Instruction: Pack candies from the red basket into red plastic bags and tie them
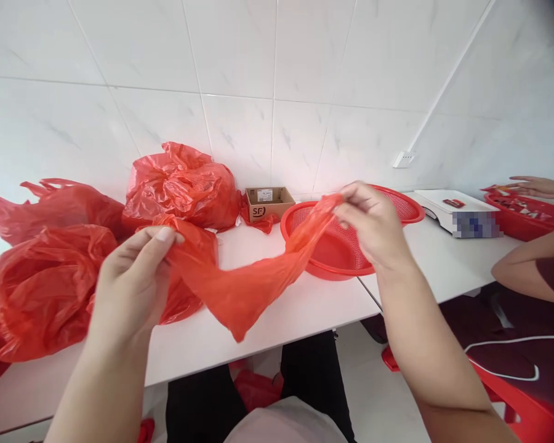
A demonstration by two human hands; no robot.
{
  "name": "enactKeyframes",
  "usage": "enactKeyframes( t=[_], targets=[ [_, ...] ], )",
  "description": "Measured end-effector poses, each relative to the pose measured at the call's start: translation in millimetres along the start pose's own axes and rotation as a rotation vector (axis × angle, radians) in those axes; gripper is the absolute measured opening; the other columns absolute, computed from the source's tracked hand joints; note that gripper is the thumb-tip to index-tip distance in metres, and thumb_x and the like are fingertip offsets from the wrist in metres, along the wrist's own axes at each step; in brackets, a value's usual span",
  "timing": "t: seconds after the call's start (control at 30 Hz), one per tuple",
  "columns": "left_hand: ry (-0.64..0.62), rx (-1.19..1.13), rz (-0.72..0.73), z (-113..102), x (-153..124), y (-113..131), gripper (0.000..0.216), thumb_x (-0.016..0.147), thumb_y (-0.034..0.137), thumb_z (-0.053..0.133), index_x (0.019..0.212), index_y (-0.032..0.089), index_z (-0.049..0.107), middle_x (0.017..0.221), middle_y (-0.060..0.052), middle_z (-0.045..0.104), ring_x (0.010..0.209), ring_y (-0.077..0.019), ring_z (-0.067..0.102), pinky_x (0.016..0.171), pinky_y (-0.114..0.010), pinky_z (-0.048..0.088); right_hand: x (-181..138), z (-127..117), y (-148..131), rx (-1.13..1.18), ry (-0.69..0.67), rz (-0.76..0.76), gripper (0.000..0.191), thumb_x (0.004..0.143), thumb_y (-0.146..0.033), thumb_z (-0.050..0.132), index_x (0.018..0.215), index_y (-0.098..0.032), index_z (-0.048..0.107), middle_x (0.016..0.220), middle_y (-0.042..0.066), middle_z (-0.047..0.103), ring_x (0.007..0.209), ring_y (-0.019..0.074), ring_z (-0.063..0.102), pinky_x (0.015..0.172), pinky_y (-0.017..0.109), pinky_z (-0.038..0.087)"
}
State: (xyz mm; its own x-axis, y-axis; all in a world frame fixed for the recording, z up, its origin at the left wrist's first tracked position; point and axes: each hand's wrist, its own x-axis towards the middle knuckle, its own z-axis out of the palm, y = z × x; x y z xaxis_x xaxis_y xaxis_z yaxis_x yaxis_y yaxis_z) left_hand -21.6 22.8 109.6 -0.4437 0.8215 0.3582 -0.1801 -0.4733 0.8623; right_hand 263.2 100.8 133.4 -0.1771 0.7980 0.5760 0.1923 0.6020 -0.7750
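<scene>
A thin red plastic bag (244,292) hangs stretched between my two hands, its middle sagging to a point above the table edge. My left hand (133,277) pinches one end between thumb and fingers. At the other end, my right hand (372,221) grips a gathered corner, in front of a red plastic colander basket (337,267). Behind my left hand, another red bag (184,307) lies on the white table (277,326).
Full red bags (180,191) crowd the left, with an opened one (41,289) nearest. A small cardboard box (270,203) stands by the wall. Rightward are a second colander (404,206), a scale (447,206), a red basin (526,221) and a co-worker's hand (540,186).
</scene>
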Motion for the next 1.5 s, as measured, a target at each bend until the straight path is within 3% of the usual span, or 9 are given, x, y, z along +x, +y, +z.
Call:
enactKeyframes(
  t=[0.2, 0.33, 0.47, 0.53, 0.67, 0.93, 1.13, 1.33, 1.5],
  targets=[
    [-0.170, -0.157, -0.196, 10.1, 3.7, -4.7, 0.012, 0.085, 0.030, 0.067, 0.092, 0.021, 0.067, 0.104, -0.002, 0.066, 0.098, -0.0185, 0.063, 0.086, -0.032, 0.052, 2.1, -8.3, -17.8, 0.046, -0.156, 0.038, 0.007, 0.082, -0.019, 0.060, 0.083, -0.021, 0.053, 0.077, -0.003, 0.058, 0.067, 0.0089, 0.054, 0.058, 0.022, 0.044],
    [-0.648, 0.157, -0.214, 21.6, -0.1, -6.4, 0.057, 0.083, 0.032, 0.069, 0.136, 0.035, 0.047, 0.104, -0.004, 0.067, 0.101, -0.0227, 0.064, 0.085, -0.037, 0.053, -2.7, 15.7, -27.6, 0.082, -0.256, 0.023, 0.007, 0.084, -0.020, 0.061, 0.087, -0.020, 0.054, 0.080, -0.002, 0.061, 0.070, 0.0092, 0.058, 0.059, 0.021, 0.046],
    [-0.937, 0.432, -0.309, 40.4, 1.9, -16.4, 0.038, 0.077, 0.028, 0.073, 0.113, 0.024, 0.063, 0.092, -0.003, 0.064, 0.082, -0.0192, 0.061, 0.072, -0.032, 0.053, -6.0, 46.8, -38.8, 0.135, -0.469, -0.042, 0.004, 0.086, -0.021, 0.059, 0.087, -0.019, 0.056, 0.084, -0.002, 0.063, 0.077, 0.0103, 0.062, 0.069, 0.025, 0.052],
    [-0.926, 0.408, -0.381, 45.6, 4.4, -22.5, 0.017, 0.082, 0.036, 0.066, 0.091, 0.021, 0.065, 0.068, 0.002, 0.052, 0.061, -0.0134, 0.050, 0.060, -0.027, 0.048, -3.9, 53.5, -37.1, 0.157, -0.491, -0.060, 0.008, 0.086, -0.022, 0.061, 0.092, -0.019, 0.058, 0.091, 0.000, 0.065, 0.084, 0.0116, 0.063, 0.075, 0.027, 0.053],
    [-0.813, 0.256, -0.488, 44.9, 9.7, -31.9, 0.028, 0.090, 0.046, 0.055, 0.079, 0.021, 0.058, 0.058, 0.007, 0.028, 0.048, -0.0083, 0.026, 0.049, -0.023, 0.034, 0.4, 51.8, -13.8, 0.160, -0.503, -0.038, 0.027, 0.083, -0.021, 0.065, 0.109, -0.021, 0.058, 0.115, 0.004, 0.064, 0.102, 0.0140, 0.062, 0.089, 0.032, 0.052],
    [-0.788, 0.239, -0.373, 40.4, 16.0, -35.4, 0.029, 0.088, 0.044, 0.058, 0.077, 0.018, 0.067, 0.068, -0.003, 0.063, 0.064, -0.0155, 0.057, 0.066, -0.030, 0.048, -42.0, 43.4, -25.6, 0.184, -0.329, -0.084, 0.008, 0.088, -0.026, 0.064, 0.094, -0.022, 0.060, 0.089, 0.000, 0.065, 0.084, 0.0129, 0.063, 0.080, 0.029, 0.053],
    [-1.003, 0.591, -0.151, 36.0, 10.0, -25.5, 0.013, 0.078, 0.019, 0.060, 0.083, 0.021, 0.072, 0.085, -0.004, 0.072, 0.080, -0.0203, 0.064, 0.073, -0.031, 0.050, -46.6, 61.4, 8.2, 0.180, -0.267, 0.022, 0.028, 0.100, -0.035, 0.045, 0.125, -0.024, 0.053, 0.120, 0.007, 0.064, 0.112, 0.0162, 0.061, 0.102, 0.037, 0.046],
    [-0.608, 1.060, 0.459, 32.3, -3.4, -52.5, 0.031, 0.073, 0.003, 0.044, 0.091, 0.021, 0.063, 0.094, -0.004, 0.068, 0.078, -0.0173, 0.063, 0.063, -0.027, 0.047, -52.5, 100.2, 48.1, 0.143, -0.249, 0.184, 0.040, 0.100, -0.039, 0.040, 0.138, -0.027, 0.045, 0.145, 0.006, 0.050, 0.130, 0.0166, 0.050, 0.108, 0.034, 0.041],
    [-0.594, 0.965, 0.594, 15.5, -8.0, -69.4, 0.038, 0.088, 0.013, 0.050, 0.121, 0.026, 0.063, 0.119, -0.007, 0.066, 0.106, -0.0206, 0.064, 0.086, -0.031, 0.052, -57.1, 94.5, 42.8, 0.251, -0.364, 0.148, 0.030, 0.096, -0.044, 0.048, 0.102, -0.020, 0.064, 0.098, 0.004, 0.068, 0.089, 0.0157, 0.064, 0.080, 0.028, 0.051]
  ],
)
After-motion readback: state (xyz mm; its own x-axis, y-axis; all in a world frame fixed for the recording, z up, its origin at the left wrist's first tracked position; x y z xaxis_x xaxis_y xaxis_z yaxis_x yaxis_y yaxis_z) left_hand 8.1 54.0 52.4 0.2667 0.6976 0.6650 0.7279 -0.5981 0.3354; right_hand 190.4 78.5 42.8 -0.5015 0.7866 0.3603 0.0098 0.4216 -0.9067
